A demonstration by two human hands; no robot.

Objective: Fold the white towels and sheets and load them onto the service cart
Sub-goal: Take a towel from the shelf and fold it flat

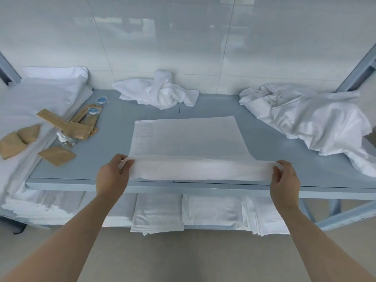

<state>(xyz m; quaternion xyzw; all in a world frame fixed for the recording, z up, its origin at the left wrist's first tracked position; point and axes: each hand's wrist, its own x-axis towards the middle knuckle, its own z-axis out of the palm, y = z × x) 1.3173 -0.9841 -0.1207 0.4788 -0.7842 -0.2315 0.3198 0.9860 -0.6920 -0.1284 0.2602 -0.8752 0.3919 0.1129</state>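
1. The left hand point(110, 178) and right hand point(284, 180) each pinched a near corner of the towel point(187, 139), fingers curled round it.
2. The towel lay flat on the tabletop point(264, 139), its near edge lifted, probably for folding it over.

Glossy white tiled wall point(162, 37) behind grey metal shelving point(114, 127); beige floor point(193, 257).

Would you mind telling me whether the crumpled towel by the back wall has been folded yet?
No, the crumpled towel lies bunched and twisted against the wall, untouched by either hand.
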